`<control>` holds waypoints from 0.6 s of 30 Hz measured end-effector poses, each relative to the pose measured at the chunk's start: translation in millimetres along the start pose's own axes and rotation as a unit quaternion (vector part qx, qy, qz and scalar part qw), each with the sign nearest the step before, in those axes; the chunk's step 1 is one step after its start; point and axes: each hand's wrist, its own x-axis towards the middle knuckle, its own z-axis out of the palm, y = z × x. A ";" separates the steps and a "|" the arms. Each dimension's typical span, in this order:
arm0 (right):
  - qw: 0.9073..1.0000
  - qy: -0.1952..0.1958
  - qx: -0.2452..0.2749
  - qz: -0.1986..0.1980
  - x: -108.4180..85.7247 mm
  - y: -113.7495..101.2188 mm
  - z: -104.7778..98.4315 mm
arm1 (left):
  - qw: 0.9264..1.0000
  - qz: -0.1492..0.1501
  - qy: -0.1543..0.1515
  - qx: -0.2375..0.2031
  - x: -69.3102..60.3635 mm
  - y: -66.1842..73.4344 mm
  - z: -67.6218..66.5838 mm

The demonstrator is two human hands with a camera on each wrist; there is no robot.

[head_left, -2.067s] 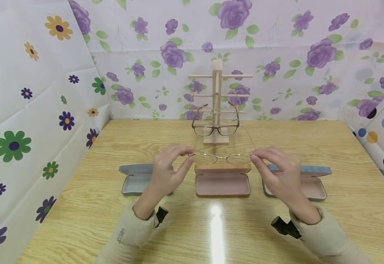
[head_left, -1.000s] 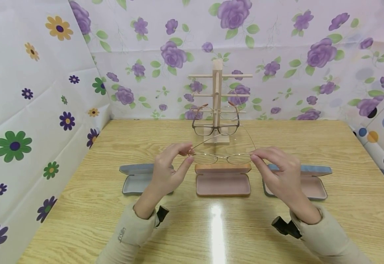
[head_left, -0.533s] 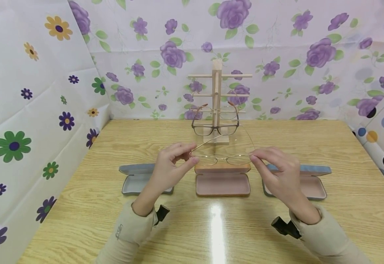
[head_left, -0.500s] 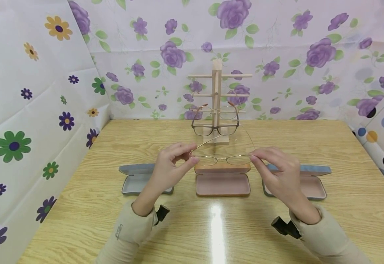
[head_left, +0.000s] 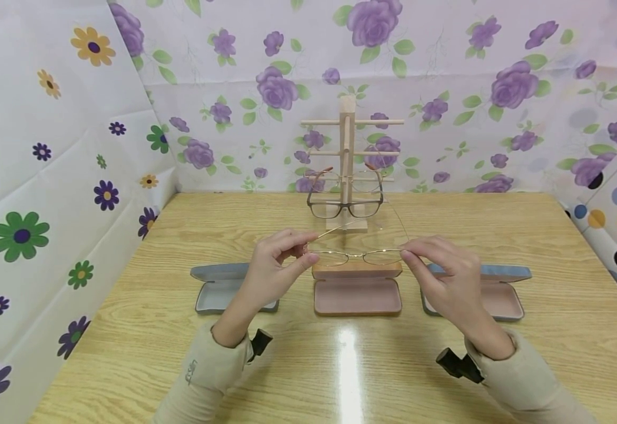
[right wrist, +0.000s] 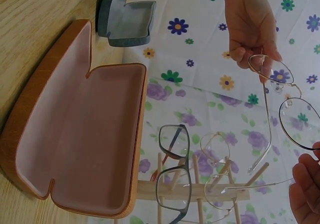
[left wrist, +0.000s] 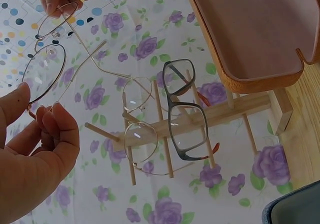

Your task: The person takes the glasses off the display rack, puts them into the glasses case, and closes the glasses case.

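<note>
Cloth (head_left: 298,65) with purple flowers backs the wood-grain table (head_left: 298,371) beneath both hands (head_left: 274,268) (head_left: 448,275) pinching gold-rimmed glasses (head_left: 355,255).

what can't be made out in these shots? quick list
Head view: part of the left case's interior, behind the left hand.
Head view: part of the right case, behind the right hand.
Head view: lettering on the left sleeve, too small to read.
Right wrist view: part of the held glasses' nearer lens, cut off by the right edge.
Right wrist view: one end of the dark-framed glasses, cut off by the bottom edge.
</note>
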 end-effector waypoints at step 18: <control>1.000 -0.006 0.001 0.005 -0.8 1.6 0.4 | 1.000 0.002 -0.011 -0.002 -0.8 -0.8 -0.2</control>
